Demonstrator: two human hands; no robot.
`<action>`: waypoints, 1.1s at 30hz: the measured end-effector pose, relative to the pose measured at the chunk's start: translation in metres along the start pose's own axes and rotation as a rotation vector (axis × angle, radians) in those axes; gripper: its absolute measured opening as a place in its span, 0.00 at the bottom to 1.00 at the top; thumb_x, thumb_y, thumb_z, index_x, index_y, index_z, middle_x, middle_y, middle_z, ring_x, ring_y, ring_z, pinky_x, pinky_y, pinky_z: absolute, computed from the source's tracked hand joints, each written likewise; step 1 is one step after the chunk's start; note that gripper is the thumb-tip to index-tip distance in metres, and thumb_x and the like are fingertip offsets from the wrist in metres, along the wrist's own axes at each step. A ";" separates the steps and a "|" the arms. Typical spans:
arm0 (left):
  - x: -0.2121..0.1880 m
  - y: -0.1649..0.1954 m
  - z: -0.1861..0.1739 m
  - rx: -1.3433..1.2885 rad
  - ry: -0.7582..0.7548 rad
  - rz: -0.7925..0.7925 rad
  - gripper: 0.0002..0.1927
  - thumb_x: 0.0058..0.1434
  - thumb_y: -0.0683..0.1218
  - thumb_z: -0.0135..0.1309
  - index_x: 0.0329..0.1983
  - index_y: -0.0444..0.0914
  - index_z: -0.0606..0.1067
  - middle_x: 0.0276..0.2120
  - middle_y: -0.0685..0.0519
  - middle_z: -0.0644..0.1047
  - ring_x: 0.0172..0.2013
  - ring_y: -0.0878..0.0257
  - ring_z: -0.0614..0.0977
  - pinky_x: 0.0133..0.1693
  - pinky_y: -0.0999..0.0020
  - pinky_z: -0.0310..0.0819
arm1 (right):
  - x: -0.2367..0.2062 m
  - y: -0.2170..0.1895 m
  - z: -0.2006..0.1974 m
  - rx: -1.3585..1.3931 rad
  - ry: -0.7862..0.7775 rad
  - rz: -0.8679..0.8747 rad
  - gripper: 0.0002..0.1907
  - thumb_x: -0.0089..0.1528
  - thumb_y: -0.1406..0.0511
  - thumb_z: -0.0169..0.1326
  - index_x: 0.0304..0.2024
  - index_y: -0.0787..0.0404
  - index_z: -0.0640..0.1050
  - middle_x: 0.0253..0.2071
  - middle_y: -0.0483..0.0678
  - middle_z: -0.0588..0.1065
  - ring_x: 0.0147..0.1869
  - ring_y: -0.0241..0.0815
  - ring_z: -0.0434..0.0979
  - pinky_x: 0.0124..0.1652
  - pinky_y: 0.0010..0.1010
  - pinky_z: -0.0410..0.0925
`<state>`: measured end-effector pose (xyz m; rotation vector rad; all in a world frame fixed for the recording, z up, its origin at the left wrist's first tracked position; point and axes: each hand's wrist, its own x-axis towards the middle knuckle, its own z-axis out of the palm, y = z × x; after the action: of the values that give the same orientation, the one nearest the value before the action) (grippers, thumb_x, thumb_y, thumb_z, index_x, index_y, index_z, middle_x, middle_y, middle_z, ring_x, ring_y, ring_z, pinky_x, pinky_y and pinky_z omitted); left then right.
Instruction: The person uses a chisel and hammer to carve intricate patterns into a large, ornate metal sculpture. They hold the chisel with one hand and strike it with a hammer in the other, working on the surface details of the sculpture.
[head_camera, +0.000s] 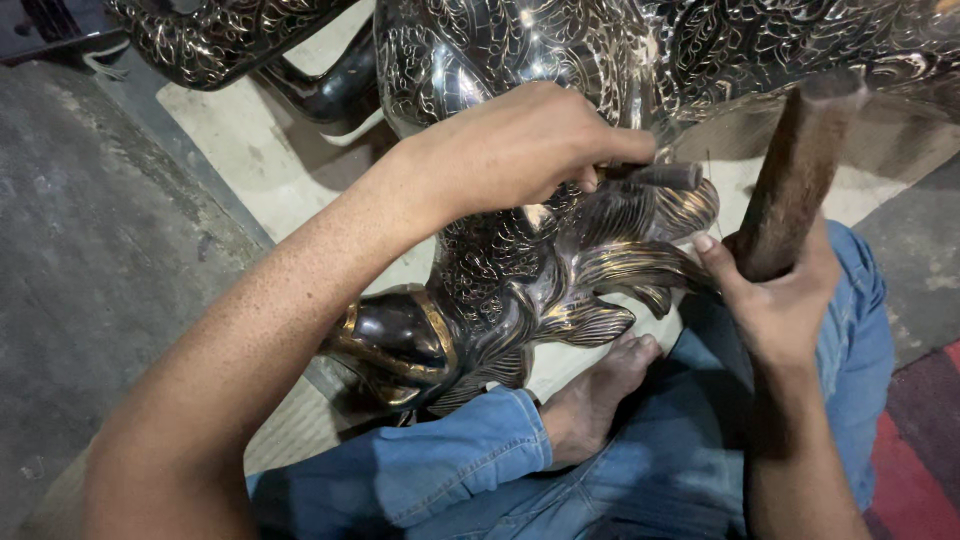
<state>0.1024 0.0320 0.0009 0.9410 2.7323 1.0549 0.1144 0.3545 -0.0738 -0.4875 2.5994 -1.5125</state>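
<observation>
- The left hand (520, 145) is closed around a short dark chisel (668, 176), whose tip rests on the feathered fringe of the metal figure (520, 270)
- The right hand (775, 295) grips a wooden mallet (795, 170) by the handle, raised just beside the chisel and apart from it
- The figure, dark with fine engraved scrolls and brass-toned edges, lies on a pale mat (250, 150) on the floor, its lower part against the person's jeans (640, 470) and bare foot (595, 395)
- To do this well, I judge the chisel should stay steady and seated in the groove, with the fingers clear of its struck end
- Light, even taps would suit such fine lines; a heavy blow could skid the tip across the polished surface
</observation>
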 end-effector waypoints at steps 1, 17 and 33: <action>0.001 0.000 -0.001 -0.001 -0.011 -0.007 0.22 0.57 0.32 0.52 0.55 0.42 0.75 0.30 0.48 0.82 0.36 0.52 0.87 0.33 0.56 0.77 | 0.000 -0.003 0.001 0.043 0.050 0.039 0.27 0.63 0.69 0.68 0.60 0.68 0.70 0.42 0.44 0.73 0.44 0.31 0.73 0.47 0.24 0.69; 0.003 0.004 -0.003 0.028 -0.022 0.028 0.24 0.58 0.32 0.49 0.56 0.42 0.76 0.30 0.46 0.82 0.36 0.49 0.85 0.36 0.53 0.77 | -0.007 -0.012 -0.002 -0.217 0.048 -0.012 0.27 0.57 0.72 0.67 0.57 0.65 0.72 0.41 0.53 0.76 0.46 0.44 0.79 0.48 0.30 0.71; 0.001 0.002 -0.001 0.019 -0.021 0.039 0.27 0.58 0.32 0.49 0.60 0.43 0.76 0.32 0.44 0.82 0.37 0.47 0.85 0.36 0.52 0.77 | -0.027 0.010 0.011 0.025 0.142 -0.049 0.32 0.63 0.73 0.67 0.66 0.68 0.67 0.41 0.49 0.74 0.44 0.37 0.74 0.48 0.27 0.69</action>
<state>0.1022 0.0333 0.0029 1.0059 2.7225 1.0203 0.1397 0.3589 -0.0901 -0.4600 2.6886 -1.6508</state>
